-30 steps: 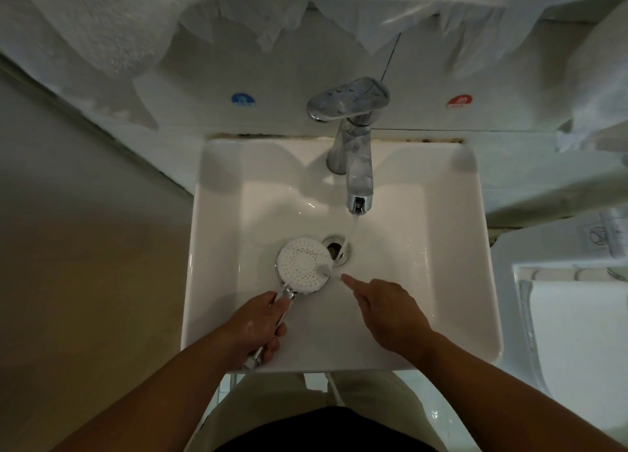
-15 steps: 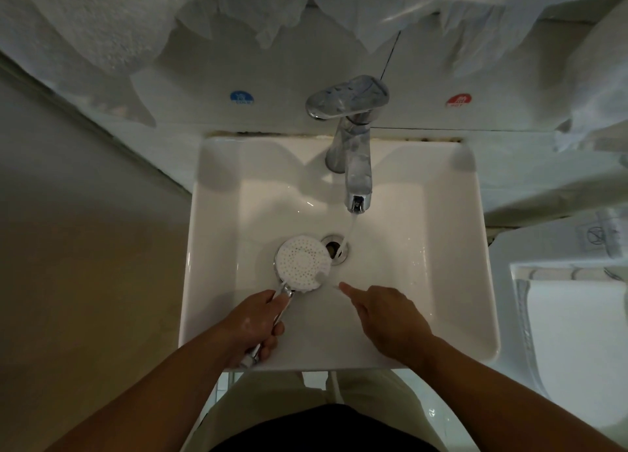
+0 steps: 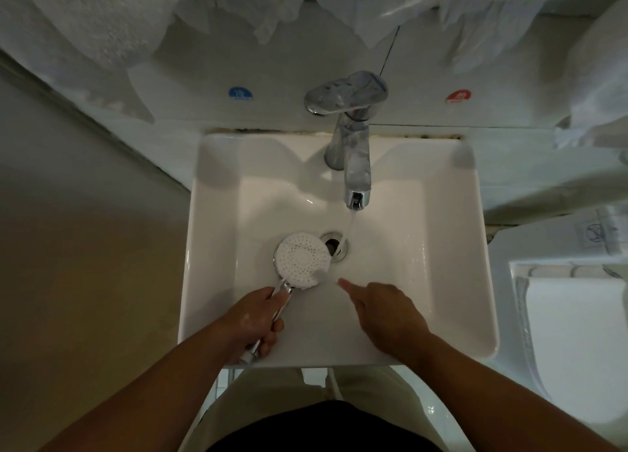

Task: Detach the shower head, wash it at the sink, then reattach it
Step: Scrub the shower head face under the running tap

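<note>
The shower head (image 3: 301, 259) has a round white perforated face turned up and a chrome handle. It is held over the white sink (image 3: 217, 234), just left of the drain (image 3: 334, 246). My left hand (image 3: 253, 319) is shut around the chrome handle. My right hand (image 3: 384, 310) hovers to the right of the shower head, forefinger stretched toward its lower right edge, a small gap between them, holding nothing. The chrome faucet (image 3: 353, 166) runs a thin stream of water that lands at the head's right edge by the drain.
White towels (image 3: 102, 20) hang above the sink along the wall. A blue sticker (image 3: 240, 93) and a red sticker (image 3: 457, 96) flank the faucet lever. A white toilet (image 3: 577, 332) stands at the right. A bare wall runs down the left side.
My right hand has drawn back slightly from the shower head's edge. The shower head and my left hand have stayed almost in place; water keeps running.
</note>
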The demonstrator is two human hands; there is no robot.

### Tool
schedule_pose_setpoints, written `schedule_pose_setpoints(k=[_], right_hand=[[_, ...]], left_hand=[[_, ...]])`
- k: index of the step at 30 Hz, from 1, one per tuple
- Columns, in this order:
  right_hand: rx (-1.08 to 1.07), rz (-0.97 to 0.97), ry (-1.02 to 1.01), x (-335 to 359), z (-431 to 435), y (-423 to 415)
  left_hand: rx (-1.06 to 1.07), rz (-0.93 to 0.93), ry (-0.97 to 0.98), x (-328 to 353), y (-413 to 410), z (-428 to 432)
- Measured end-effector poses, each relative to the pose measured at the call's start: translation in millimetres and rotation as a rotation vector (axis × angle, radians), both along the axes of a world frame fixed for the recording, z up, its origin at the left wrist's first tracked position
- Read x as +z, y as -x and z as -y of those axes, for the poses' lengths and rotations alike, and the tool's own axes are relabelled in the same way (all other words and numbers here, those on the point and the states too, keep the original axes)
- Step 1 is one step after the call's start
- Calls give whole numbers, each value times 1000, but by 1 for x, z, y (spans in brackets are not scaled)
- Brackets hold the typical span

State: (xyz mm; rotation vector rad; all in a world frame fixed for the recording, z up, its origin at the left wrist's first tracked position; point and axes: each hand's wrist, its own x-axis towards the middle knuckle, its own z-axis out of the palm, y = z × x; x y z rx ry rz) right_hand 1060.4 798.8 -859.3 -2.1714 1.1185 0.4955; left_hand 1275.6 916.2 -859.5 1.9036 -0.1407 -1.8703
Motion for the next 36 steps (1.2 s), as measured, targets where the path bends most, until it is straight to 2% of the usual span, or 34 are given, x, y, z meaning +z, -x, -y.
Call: schedule_pose_setpoints(k=[2, 6, 9, 13, 16, 20, 23, 27, 31, 34, 36], right_hand=[[-62, 14, 14, -2, 6, 0], [44, -24, -26, 4, -6, -3], [-71, 1, 27, -6, 6, 0], [53, -34, -6, 1, -13, -3], [-71, -18, 9, -6, 2, 1], [50, -27, -21, 0, -17, -4], [-57, 6, 0, -5, -1, 0], [46, -21, -29, 0, -16, -5], [-67, 27, -1, -5, -2, -2], [53, -28, -51, 4, -22, -9], [-18, 3, -12, -1, -14, -7]], left_hand=[[5, -3, 1, 0, 0, 0], [8, 7, 8, -1, 1, 1], [7, 2, 7, -1, 1, 1], [3, -3, -1, -1, 0, 1], [-6, 2, 3, 0, 1, 2], [8, -12, -3, 1, 0, 1], [14, -14, -3, 1, 1, 3], [17, -3, 3, 1, 1, 2], [21, -11, 3, 1, 1, 2], [27, -22, -4, 0, 0, 2], [25, -26, 1, -1, 0, 2]])
